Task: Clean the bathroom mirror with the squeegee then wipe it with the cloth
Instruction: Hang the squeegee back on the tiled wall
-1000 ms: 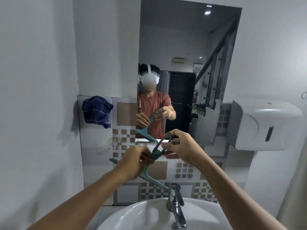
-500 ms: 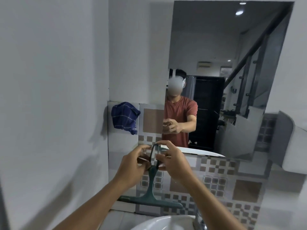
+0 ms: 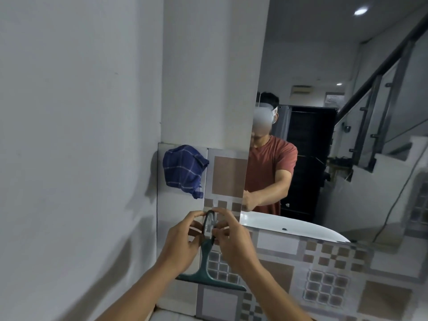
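Pinching the dark loop at the top of the green squeegee point(image 3: 209, 265) from both sides, the two hands meet just below the middle of the frame, in front of the tiled wall point(image 3: 231, 174). The left hand point(image 3: 183, 242) has thumb and forefinger drawn narrow on the left edge of the loop, its other fingers curled loosely behind the handle. The right hand point(image 3: 234, 239) mirrors it, thumb and forefinger closed on the loop's right edge and top, the remaining fingers folded in beside the neck of the handle. Whether the loop touches anything on the wall behind it cannot be told, since the fingers cover that spot. The squeegee hangs upright from this double pinch, its handle running down between the wrists and its wide blade lying roughly level at lower centre, close to the tiles. The mirror point(image 3: 347, 135) fills the right half of the frame, its left edge running down just right of the hands; it reflects the person in a red shirt and the white rim of a basin. The blue checked cloth point(image 3: 183, 170) hangs bunched on the wall at left of centre, above and to the left of the hands, well apart from them.
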